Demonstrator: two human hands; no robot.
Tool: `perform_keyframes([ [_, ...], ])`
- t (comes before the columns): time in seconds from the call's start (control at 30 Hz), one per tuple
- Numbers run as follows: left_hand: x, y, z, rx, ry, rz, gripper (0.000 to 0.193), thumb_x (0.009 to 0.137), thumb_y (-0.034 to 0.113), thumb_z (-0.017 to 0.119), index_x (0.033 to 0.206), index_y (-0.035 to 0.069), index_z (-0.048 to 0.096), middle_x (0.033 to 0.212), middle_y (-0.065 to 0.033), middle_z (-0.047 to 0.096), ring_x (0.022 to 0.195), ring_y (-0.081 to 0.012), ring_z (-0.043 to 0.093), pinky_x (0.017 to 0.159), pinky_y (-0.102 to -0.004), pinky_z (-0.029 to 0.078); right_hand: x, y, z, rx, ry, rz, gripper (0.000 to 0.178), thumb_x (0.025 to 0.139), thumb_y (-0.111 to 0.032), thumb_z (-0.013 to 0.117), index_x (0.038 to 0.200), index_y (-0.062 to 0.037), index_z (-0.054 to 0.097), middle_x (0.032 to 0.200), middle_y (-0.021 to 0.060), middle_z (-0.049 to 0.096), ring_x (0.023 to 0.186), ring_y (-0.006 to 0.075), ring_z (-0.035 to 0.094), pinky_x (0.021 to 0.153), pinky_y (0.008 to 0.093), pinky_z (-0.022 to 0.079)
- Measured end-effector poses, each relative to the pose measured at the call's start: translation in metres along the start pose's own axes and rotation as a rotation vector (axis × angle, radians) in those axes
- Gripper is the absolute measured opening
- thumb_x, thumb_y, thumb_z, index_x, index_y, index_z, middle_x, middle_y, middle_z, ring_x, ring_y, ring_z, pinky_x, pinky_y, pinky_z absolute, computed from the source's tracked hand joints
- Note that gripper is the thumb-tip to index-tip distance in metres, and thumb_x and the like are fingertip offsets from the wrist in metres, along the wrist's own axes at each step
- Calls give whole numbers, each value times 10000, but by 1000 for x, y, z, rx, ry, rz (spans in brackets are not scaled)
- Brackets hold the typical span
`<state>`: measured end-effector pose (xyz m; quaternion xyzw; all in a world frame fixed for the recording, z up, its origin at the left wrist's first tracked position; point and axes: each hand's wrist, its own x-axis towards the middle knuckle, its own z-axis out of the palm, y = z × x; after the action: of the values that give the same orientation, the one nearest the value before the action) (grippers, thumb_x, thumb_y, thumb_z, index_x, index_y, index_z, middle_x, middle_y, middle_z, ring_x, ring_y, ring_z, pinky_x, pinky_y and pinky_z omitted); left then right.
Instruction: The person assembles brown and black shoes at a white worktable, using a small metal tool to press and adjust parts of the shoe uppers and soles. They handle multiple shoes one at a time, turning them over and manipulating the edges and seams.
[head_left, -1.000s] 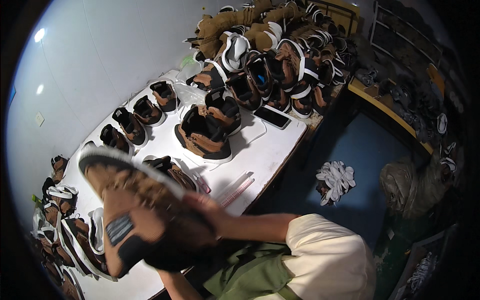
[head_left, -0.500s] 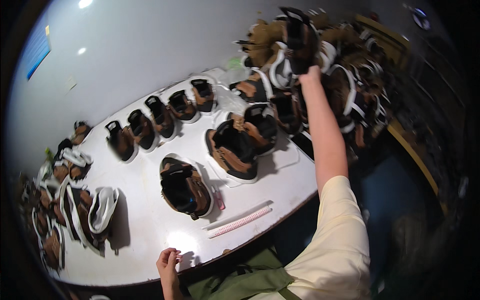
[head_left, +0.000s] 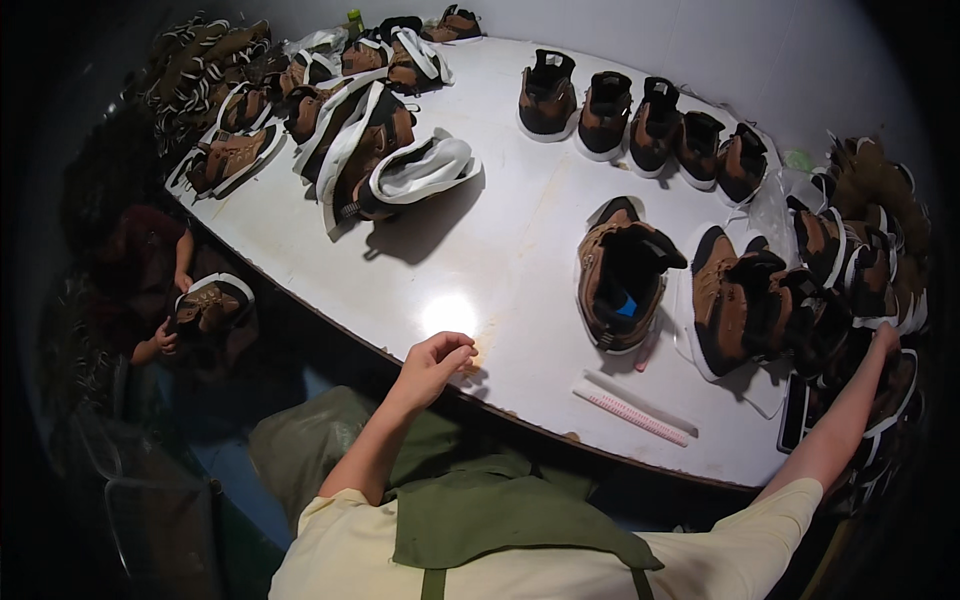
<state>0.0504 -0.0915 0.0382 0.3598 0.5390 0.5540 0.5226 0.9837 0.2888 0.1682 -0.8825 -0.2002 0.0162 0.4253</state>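
Observation:
My right hand [head_left: 884, 341] reaches into the crowded shoes at the right end of the table, closed at the lower edge of a brown-and-black shoe [head_left: 872, 268]; its fingertips are mostly hidden. Over the table's front edge, my left hand [head_left: 437, 368] hovers with fingers curled to the thumb and nothing visible in them. To its right stands a single brown-and-black high-top shoe [head_left: 597, 262] with a small blue spot inside. Farther right, a pair of similar shoes [head_left: 722, 318] stands together. A white ruler-like strip with red marks [head_left: 632, 412] lies in front.
Several shoes stand in a row [head_left: 655, 128] along the back of the white table [head_left: 510, 215]. Shoes with white wrapping [head_left: 425, 170] lie on its left half, beside more shoes [head_left: 235, 160]. Beyond the left edge, another person's hands [head_left: 165, 340] hold a shoe [head_left: 215, 302].
My view has swung left, bringing the other person into sight. My right hand, earlier raised with a shoe over the pile, is now lower among the shoes. My left hand stays near the table edge.

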Motion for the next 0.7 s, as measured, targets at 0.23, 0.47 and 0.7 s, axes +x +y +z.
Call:
perform_keyframes([
  [0.23,29,46,-68,726,379,570,245,790,32,658,1025,12,590,1065,-136,591,951,-246,586,786,-326,473,-199,-67,-6,142,127,-664,425,923,-351,568,1248,-77,582,1254,140,591,1148,289,556,943,368,445],
  [0.47,141,122,-112,1595,439,910,607,636,91,800,1188,84,546,1412,-172,370,1297,-375,360,1038,-438,341,-637,-110,-76,672,-702,-947,212,918,-115,579,1118,-54,613,981,15,595,931,98,546,836,241,450],
  [0.7,141,114,-134,1396,424,828,421,640,100,797,1008,41,603,1304,-147,501,1122,-320,545,864,-393,480,-821,-68,-25,669,-1496,-817,200,966,-139,525,1107,-16,596,1152,65,547,989,121,551,866,257,452],
])
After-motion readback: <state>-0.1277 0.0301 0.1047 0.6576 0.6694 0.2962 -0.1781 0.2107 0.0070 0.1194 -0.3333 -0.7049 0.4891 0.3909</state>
